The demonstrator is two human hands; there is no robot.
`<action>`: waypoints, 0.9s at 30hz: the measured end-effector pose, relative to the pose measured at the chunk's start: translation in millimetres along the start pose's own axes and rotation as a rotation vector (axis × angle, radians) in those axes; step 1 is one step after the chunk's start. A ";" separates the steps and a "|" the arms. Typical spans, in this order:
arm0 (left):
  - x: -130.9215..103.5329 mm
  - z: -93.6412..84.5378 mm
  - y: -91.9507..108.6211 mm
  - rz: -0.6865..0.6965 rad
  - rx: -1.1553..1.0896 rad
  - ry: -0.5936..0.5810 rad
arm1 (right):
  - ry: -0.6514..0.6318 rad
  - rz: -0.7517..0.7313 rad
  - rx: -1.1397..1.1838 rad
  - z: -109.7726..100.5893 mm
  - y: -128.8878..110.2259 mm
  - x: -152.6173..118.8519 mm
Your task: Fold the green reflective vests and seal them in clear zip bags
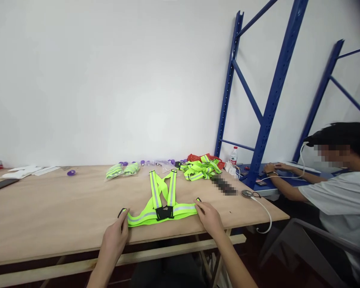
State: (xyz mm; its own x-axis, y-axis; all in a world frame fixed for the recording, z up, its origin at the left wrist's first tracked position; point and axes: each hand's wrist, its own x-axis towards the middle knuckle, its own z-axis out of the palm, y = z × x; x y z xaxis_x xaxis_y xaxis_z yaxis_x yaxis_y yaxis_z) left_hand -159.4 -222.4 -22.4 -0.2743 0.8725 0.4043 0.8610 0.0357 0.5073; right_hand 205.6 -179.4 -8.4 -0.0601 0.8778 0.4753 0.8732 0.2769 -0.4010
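Observation:
A neon-yellow reflective vest [138, 219] made of straps lies on the wooden table in front of me. Its waist strap is stretched sideways, and a black buckle [165, 213] sits at the centre. Two shoulder straps run from there toward the wall and cross behind. My left hand [115, 236] pinches the strap's left end, beside a black slider. At the right end, my right hand [209, 218] grips the strap near another black slider. Both hands are closed, close to the table's front edge.
Loose neon straps [199, 170] are heaped at the back right. Two bagged bundles [123, 170] lie left of them. A purple ring [71, 173], white papers [24, 172] and a bottle [234, 156] stand farther out. Blue rack posts [271, 104] rise on the right, where another person [342, 188] sits.

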 end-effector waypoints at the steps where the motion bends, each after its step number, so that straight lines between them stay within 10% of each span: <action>1: 0.0 -0.3 1.0 0.004 -0.003 0.012 | -0.011 -0.017 0.002 0.1 -0.1 0.3; 17: -2.7 -3.9 3.7 0.062 -0.065 -0.035 | 0.018 0.063 -0.014 -0.5 -1.9 7.9; 23: -2.0 -8.0 12.0 0.054 -0.083 -0.108 | 0.202 -0.117 -0.004 3.3 -63.8 21.8; 27: -0.1 -10.6 11.4 0.041 -0.144 -0.145 | 0.187 -0.504 0.076 34.2 -117.4 15.9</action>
State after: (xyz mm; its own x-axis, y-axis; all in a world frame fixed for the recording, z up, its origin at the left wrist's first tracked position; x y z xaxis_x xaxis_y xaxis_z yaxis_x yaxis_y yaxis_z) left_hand -154.1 -227.2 -8.6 -0.1671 0.9333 0.3178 0.7974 -0.0616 0.6003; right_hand 85.5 -184.6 19.5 -0.3692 0.5466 0.7516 0.7208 0.6789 -0.1396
